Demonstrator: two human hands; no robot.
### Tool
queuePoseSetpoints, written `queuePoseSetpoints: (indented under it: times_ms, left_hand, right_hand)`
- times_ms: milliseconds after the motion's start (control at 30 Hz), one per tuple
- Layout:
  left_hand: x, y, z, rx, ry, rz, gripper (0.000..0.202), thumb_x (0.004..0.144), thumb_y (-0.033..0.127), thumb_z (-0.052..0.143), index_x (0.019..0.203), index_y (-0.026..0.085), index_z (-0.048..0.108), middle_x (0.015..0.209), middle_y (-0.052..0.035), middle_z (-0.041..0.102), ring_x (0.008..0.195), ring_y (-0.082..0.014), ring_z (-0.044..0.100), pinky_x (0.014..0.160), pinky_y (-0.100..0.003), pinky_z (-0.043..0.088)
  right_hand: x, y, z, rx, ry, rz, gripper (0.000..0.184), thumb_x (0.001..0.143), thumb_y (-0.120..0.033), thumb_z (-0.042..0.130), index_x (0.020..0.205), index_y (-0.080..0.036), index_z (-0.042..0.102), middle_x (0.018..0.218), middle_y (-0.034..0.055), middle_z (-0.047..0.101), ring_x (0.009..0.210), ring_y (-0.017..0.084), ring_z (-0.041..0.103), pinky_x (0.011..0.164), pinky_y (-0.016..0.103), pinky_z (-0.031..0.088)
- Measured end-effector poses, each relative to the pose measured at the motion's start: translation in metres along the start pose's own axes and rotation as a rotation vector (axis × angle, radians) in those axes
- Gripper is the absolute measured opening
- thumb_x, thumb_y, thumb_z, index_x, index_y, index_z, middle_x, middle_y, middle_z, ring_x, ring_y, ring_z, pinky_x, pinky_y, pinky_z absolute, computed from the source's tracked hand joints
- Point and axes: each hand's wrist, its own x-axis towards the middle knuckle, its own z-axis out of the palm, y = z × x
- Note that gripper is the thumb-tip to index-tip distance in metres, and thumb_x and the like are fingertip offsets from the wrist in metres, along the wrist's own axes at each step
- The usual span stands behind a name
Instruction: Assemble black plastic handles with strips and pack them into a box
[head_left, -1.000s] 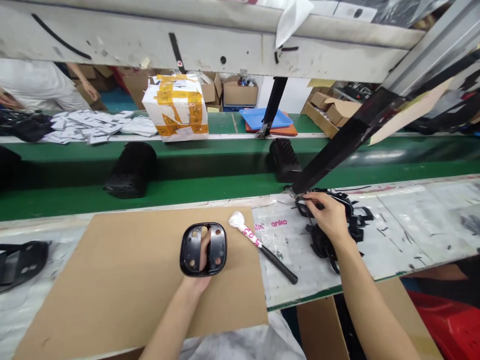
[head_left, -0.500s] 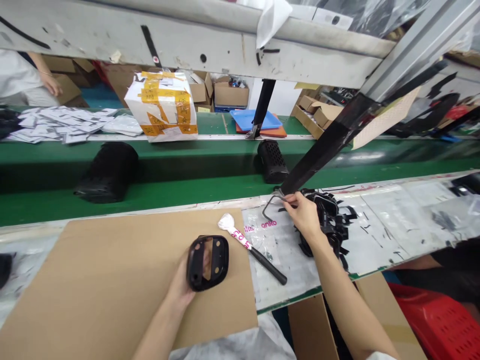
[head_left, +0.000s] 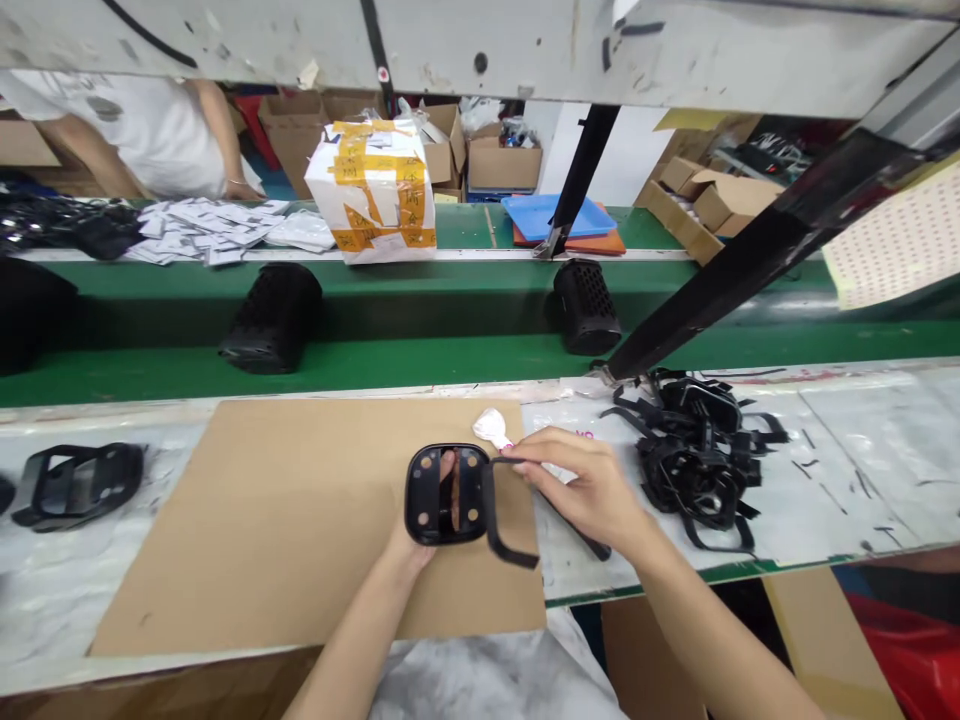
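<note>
At the far left, beyond the belt (head_left: pixel 412 367), a person (head_left: pixel 161 130) stands with an arm by a heap of white packets (head_left: pixel 206 228). On the near bench (head_left: pixel 847 440), left of the card (head_left: pixel 292 530), lies a black bracket (head_left: pixel 126 468). Black cylinders (head_left: pixel 276 318) lie on the belt, and a taped box (head_left: pixel 373 190) stands behind it.

Over the right part of the card, the left hand (head_left: pixel 411 548) grips a black frame (head_left: pixel 473 490) from behind and below. The frame is in front of this hand and hides most of it; part of the hand shows through the central slot. The frame's face, with a round hole near each corner, is turned to the camera.

Just right of the frame is a bent black strip (head_left: pixel 490 512), its open side facing right. Its upper end is pinched between the right hand's (head_left: pixel 585 480) thumb and fingers, so the strip hangs to the left of that hand and below the fingertips. Whether strip and frame touch, I cannot tell.

The mallet (head_left: pixel 491 426) lies behind and below the right hand, which covers its middle; the white head shows at upper left, the black handle end at lower right. Further right, well apart from the hand, is a tangled pile (head_left: pixel 697 460) of black strips.
</note>
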Motion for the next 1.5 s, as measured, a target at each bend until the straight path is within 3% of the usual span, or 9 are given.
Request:
queuePoseSetpoints:
  times_ms: [200, 467, 633, 900, 1033, 1100, 1267, 1333, 1500]
  left_hand:
    - [-0.016, 0.004, 0.007, 0.169, -0.134, 0.121, 0.043, 0.065, 0.041, 0.096, 0.097, 0.016, 0.084, 0.092, -0.0069, 0.083, 0.082, -0.0225, 0.076, 0.072, -0.028, 0.058]
    - [-0.029, 0.007, 0.013, 0.226, -0.164, 0.163, 0.036, 0.070, 0.038, 0.088, 0.099, 0.017, 0.083, 0.095, -0.0061, 0.083, 0.086, -0.0238, 0.076, 0.078, -0.029, 0.058]
    - [-0.036, 0.007, 0.014, 0.098, -0.232, 0.014, 0.030, 0.072, 0.035, 0.084, 0.096, 0.019, 0.079, 0.091, -0.0034, 0.080, 0.087, -0.0226, 0.075, 0.078, -0.028, 0.057]
    - [-0.050, 0.013, 0.036, 0.031, -0.168, -0.009, 0.052, 0.065, 0.057, 0.096, 0.080, 0.017, 0.065, 0.064, 0.0067, 0.054, 0.054, -0.0077, 0.046, 0.054, -0.022, 0.039]
    - [-0.049, 0.005, 0.038, 0.009, -0.182, 0.001, 0.056, 0.065, 0.059, 0.096, 0.079, 0.017, 0.063, 0.065, 0.0071, 0.051, 0.056, -0.0076, 0.041, 0.055, -0.024, 0.035]
    - [-0.048, 0.003, 0.036, 0.003, -0.202, 0.019, 0.053, 0.071, 0.060, 0.092, 0.086, 0.017, 0.066, 0.070, 0.0049, 0.056, 0.060, -0.0100, 0.046, 0.059, -0.025, 0.038]
    - [-0.042, 0.009, 0.026, -0.038, -0.394, -0.165, 0.045, 0.082, 0.057, 0.085, 0.085, 0.016, 0.067, 0.066, 0.0019, 0.057, 0.061, -0.0129, 0.053, 0.065, -0.026, 0.046]
    - [-0.041, 0.014, 0.023, -0.079, -0.465, -0.272, 0.042, 0.082, 0.053, 0.086, 0.082, 0.015, 0.066, 0.064, 0.0021, 0.056, 0.058, -0.0118, 0.052, 0.063, -0.025, 0.047]
    - [-0.043, 0.018, 0.017, -0.141, -0.541, -0.375, 0.039, 0.085, 0.046, 0.086, 0.081, 0.013, 0.066, 0.061, 0.0036, 0.051, 0.055, -0.0098, 0.049, 0.063, -0.024, 0.048]
  right_hand:
    - [-0.006, 0.014, 0.043, -0.177, 0.133, -0.146, 0.024, 0.104, -0.015, 0.065, 0.121, -0.023, 0.080, 0.102, 0.0078, 0.074, 0.076, 0.017, 0.070, 0.073, 0.030, 0.061]
    - [-0.010, 0.014, 0.051, -0.198, 0.215, -0.189, 0.032, 0.102, -0.010, 0.067, 0.128, -0.027, 0.078, 0.098, 0.0064, 0.072, 0.077, 0.017, 0.069, 0.065, 0.029, 0.058]
    - [-0.012, 0.015, 0.054, -0.127, 0.299, -0.058, 0.029, 0.099, -0.013, 0.073, 0.121, -0.029, 0.081, 0.099, 0.0051, 0.066, 0.075, 0.016, 0.066, 0.066, 0.030, 0.056]
    - [-0.035, 0.016, 0.061, 0.221, 0.213, 0.287, 0.032, 0.109, -0.040, 0.059, 0.137, -0.040, 0.074, 0.144, 0.0080, 0.061, 0.135, 0.027, 0.061, 0.116, 0.046, 0.049]
    - [-0.048, 0.005, 0.066, 0.424, 0.060, 0.334, 0.083, 0.096, -0.077, 0.058, 0.166, -0.037, 0.040, 0.169, 0.0111, 0.041, 0.160, 0.036, 0.035, 0.127, 0.057, 0.036]
    - [-0.051, -0.001, 0.069, 0.401, 0.037, 0.356, 0.104, 0.087, -0.081, 0.067, 0.170, -0.033, 0.029, 0.173, 0.0135, 0.035, 0.162, 0.039, 0.030, 0.128, 0.059, 0.035]
    - [-0.048, -0.008, 0.070, 0.586, 0.020, 0.395, 0.089, 0.097, -0.067, 0.066, 0.168, -0.031, 0.026, 0.153, 0.0175, 0.059, 0.127, 0.035, 0.070, 0.100, 0.048, 0.063]
    - [-0.047, -0.010, 0.067, 0.644, 0.001, 0.365, 0.089, 0.095, -0.069, 0.066, 0.166, -0.030, 0.028, 0.149, 0.0171, 0.062, 0.127, 0.035, 0.070, 0.092, 0.045, 0.066]
    - [-0.050, -0.010, 0.064, 0.566, 0.042, 0.308, 0.087, 0.091, -0.072, 0.069, 0.161, -0.028, 0.043, 0.147, 0.0146, 0.064, 0.148, 0.039, 0.052, 0.112, 0.051, 0.055]
